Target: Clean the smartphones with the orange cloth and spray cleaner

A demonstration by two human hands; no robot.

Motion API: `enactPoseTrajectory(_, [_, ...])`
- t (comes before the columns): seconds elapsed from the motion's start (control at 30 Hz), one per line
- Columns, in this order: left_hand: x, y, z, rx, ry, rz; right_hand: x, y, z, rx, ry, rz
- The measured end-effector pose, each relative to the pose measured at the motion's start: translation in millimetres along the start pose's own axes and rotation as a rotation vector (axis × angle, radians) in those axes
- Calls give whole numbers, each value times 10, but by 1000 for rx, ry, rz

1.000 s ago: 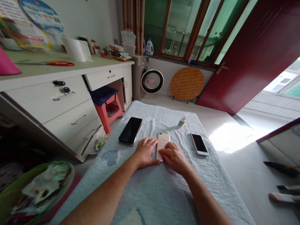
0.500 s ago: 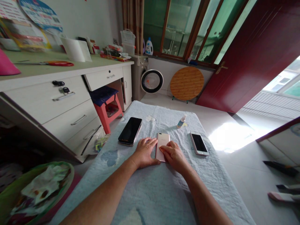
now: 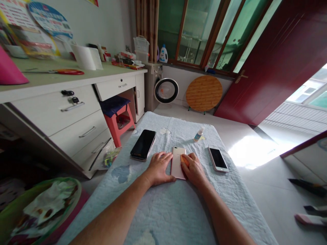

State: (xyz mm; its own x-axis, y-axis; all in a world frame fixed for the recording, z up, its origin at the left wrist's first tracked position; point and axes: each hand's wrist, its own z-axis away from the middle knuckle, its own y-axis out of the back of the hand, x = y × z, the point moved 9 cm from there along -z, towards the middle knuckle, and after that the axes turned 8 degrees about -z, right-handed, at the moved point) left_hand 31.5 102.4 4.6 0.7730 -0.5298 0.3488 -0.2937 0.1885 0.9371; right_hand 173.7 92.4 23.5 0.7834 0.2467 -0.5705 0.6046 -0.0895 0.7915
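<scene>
A pale pink phone point(image 3: 178, 165) lies back up on the light blue cloth point(image 3: 176, 211). My left hand point(image 3: 160, 169) rests along its left edge, thumb at the bottom corner and fingers apart, steadying it. My right hand point(image 3: 195, 171) presses a small orange piece point(image 3: 185, 161) onto the phone's right side, fingers closed round it. Left of my hands lies a stack with a black-screened phone point(image 3: 143, 144) on top. A white phone with a dark screen point(image 3: 218, 159) is on the right. A small spray bottle point(image 3: 198, 134) stands behind, toward the right.
A desk with drawers point(image 3: 122, 73) runs along the left, a red stool point(image 3: 119, 120) beside it. At the lower left is a green-rimmed bin point(image 3: 79, 195) with crumpled tissues. Beyond the cloth are an open washer door point(image 3: 166, 91) and a round wooden board point(image 3: 204, 93).
My right hand has shifted right on the phone, and more of the orange piece shows. My left hand keeps its place on the phone's edge. The whole view has moved slightly.
</scene>
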Motion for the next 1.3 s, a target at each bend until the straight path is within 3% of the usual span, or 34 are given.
enactPoseTrajectory(0.37, [3, 12, 4, -4, 13, 4, -59, 7, -42, 18, 70, 63])
enactPoseTrajectory(0.63, [-9, -7, 4, -8, 18, 1, -299, -114, -30, -87, 128, 193])
enactPoseTrajectory(0.9, [-5, -8, 3, -1, -2, -15, -517, -231, 71, -178, 214, 114])
enactPoseTrajectory(1.03, [-5, -2, 6, -6, 12, -16, -433, -190, 30, -146, 155, 137])
enactPoseTrajectory(1.3, [2, 2, 3, -7, 14, 4, -14, 44, -72, -30, -92, 230])
